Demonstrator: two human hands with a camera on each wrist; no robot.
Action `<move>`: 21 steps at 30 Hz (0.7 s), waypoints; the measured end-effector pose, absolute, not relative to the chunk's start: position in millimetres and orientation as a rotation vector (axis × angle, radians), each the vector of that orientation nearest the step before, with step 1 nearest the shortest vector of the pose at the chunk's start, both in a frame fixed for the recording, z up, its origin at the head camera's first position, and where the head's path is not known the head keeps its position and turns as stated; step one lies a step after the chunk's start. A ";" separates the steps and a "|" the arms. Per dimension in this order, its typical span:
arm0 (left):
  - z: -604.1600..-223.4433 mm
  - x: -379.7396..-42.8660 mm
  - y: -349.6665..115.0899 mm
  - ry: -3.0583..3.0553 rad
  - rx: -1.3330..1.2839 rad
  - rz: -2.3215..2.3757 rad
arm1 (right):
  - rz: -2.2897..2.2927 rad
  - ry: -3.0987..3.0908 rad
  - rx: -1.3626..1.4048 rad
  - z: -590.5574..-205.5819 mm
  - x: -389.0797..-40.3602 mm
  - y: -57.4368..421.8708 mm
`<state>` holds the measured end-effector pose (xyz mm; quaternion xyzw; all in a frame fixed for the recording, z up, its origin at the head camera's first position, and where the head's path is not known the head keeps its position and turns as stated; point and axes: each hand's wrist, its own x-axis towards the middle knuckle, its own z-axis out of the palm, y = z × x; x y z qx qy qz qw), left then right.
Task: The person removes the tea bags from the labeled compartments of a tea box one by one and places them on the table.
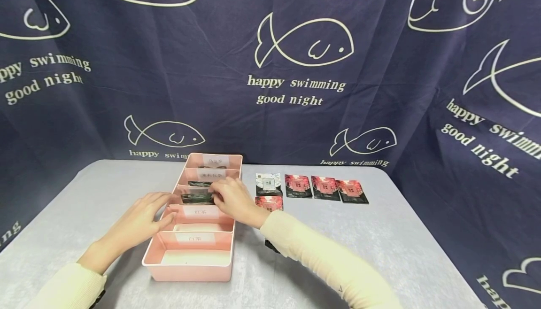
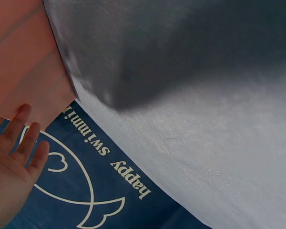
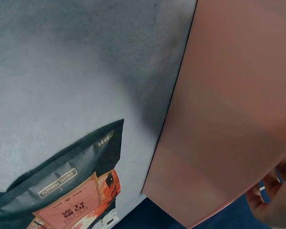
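A long pink divided box point(image 1: 190, 271) stands on the table, with tea sachets in its far compartments. My right hand point(image 1: 236, 201) reaches over the box's right rim into the middle compartment, its fingers at the right end of dark green tea sachets point(image 1: 195, 198). Its fingertips are partly hidden, so a grip cannot be made out. On the opposite side my left hand point(image 1: 141, 220) rests at the left rim, fingers relaxed and thumb over the inside. The left wrist view shows the fingers point(image 2: 26, 138) of that hand against the outer pink wall.
Right of the box lie a white-and-black sachet point(image 1: 268, 184), a red-and-black sachet point(image 1: 269, 203) partly behind the right arm, and a row of red-and-black sachets point(image 1: 325, 188). Paper labels point(image 1: 195, 238) mark the compartments. A dark blue fish-print curtain point(image 1: 296, 126) borders the table.
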<state>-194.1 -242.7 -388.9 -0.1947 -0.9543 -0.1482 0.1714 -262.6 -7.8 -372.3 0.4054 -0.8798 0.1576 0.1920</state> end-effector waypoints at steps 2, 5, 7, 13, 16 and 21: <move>-389.3 -194.5 -242.7 -2.706 -0.553 -0.423 | 0.447 -2.469 1.117 -373.3 -263.4 -7.8; -389.7 -195.1 -242.4 -2.696 -0.561 -0.426 | 0.466 -2.476 1.095 -374.7 -264.7 -7.5; -389.6 -195.4 -242.1 -2.689 -0.568 -0.427 | 0.481 -2.478 1.082 -375.1 -265.4 -7.0; -389.3 -195.2 -241.9 -2.685 -0.571 -0.424 | 0.501 -2.493 1.035 -371.8 -265.4 -4.2; -389.4 -195.2 -242.2 -2.685 -0.571 -0.421 | 0.519 -2.478 1.023 -367.6 -264.7 -2.6; -389.5 -195.5 -242.9 -2.680 -0.579 -0.427 | 0.554 -2.465 0.997 -357.4 -262.8 0.7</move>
